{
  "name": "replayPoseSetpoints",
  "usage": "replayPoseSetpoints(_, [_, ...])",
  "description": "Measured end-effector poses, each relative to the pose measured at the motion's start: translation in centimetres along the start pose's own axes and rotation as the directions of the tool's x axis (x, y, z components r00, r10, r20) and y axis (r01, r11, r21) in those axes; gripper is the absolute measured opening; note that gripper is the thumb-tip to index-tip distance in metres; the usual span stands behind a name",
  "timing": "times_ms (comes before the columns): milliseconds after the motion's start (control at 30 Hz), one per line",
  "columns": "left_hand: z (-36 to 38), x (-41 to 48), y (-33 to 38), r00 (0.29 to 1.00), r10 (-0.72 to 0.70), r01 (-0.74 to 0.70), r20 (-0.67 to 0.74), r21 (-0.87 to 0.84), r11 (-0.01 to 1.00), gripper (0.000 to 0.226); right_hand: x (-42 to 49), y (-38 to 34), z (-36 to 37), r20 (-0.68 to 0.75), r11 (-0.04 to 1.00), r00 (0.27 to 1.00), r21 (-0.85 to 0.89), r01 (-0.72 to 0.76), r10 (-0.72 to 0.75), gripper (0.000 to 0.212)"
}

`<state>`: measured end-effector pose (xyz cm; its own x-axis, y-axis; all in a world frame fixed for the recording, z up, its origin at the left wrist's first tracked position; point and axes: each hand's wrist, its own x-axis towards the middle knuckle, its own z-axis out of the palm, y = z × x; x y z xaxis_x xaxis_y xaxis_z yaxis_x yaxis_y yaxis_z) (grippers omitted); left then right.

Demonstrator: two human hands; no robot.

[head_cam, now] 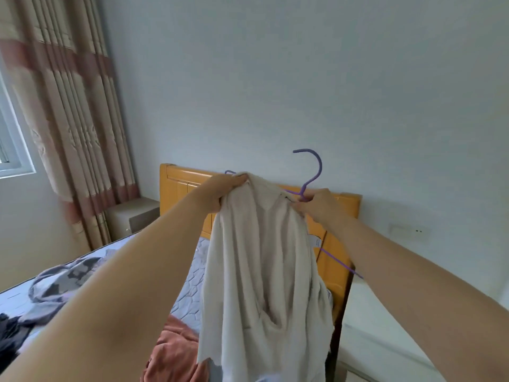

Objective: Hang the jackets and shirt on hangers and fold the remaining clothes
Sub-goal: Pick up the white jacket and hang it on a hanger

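Work on the hanger, about midway by the look of it. Cream garment (261,271) with a collar, shirt or light jacket, held up in the air above the bed (190,285), collar uppermost and body drooping free, likely for a straight, untwisted fall. Left hand (220,193) clamped on one shoulder of the cloth, drawing it over one end of the purple hanger (319,162), a tip of that end poking out just above the fingers. Right hand (322,205) pinching the other side of the collar at the hanger's neck, just under the hook, probably as a brace against the pull. Other hanger arm bare, slanting down to the right beside the cloth: that shoulder not yet seated. On the bed below, left to sort: rust garment (176,346), grey patterned garment (57,282), dark garment (9,334). Wooden headboard (176,186) behind.
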<state>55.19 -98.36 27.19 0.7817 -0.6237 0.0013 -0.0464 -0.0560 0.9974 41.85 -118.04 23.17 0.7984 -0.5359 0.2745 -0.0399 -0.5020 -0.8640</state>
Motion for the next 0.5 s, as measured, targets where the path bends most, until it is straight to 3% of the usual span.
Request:
replayPoseSetpoints(100, [2.2, 0.9, 0.5, 0.982, 0.059, -0.042, -0.18, 0.095, 0.995, 0.038, -0.9, 0.0, -0.2, -0.07, 0.999, 0.997, -0.016, 0.039, -0.04, 0.021])
replayPoseSetpoints(200, [4.1, 1.2, -0.7, 0.959, 0.104, -0.046, -0.264, 0.217, 0.975, 0.036, -1.8, 0.6, -0.8, -0.237, 0.997, 0.97, 0.03, 0.068, -0.059, 0.03])
replayPoseSetpoints(267, [4.5, 1.3, -1.5, 0.942, 0.127, -0.044, -0.311, 0.26, 0.965, 0.022, -2.3, 1.4, -1.5, -0.34, 0.995, 0.94, 0.084, 0.057, -0.025, 0.033])
replayPoseSetpoints(367, [4.0, 1.1, -2.6, 0.916, 0.155, -0.021, -0.37, 0.341, 0.94, 0.025, -2.9, 3.4, -2.1, -0.475, 0.994, 0.879, 0.105, 0.002, 0.048, 0.04])
replayPoseSetpoints(433, [3.5, 0.9, -3.2, 0.906, 0.164, -0.013, -0.391, 0.361, 0.933, 0.037, -3.5, 5.0, -2.1, -0.5, 0.987, 0.857, 0.149, -0.058, 0.126, 0.042])
replayPoseSetpoints(500, [3.2, 0.5, -3.5, 0.913, 0.155, -0.012, -0.376, 0.356, 0.934, 0.033, -3.9, 6.3, -1.6, -0.476, 0.979, 0.861, 0.171, -0.108, 0.178, 0.042])
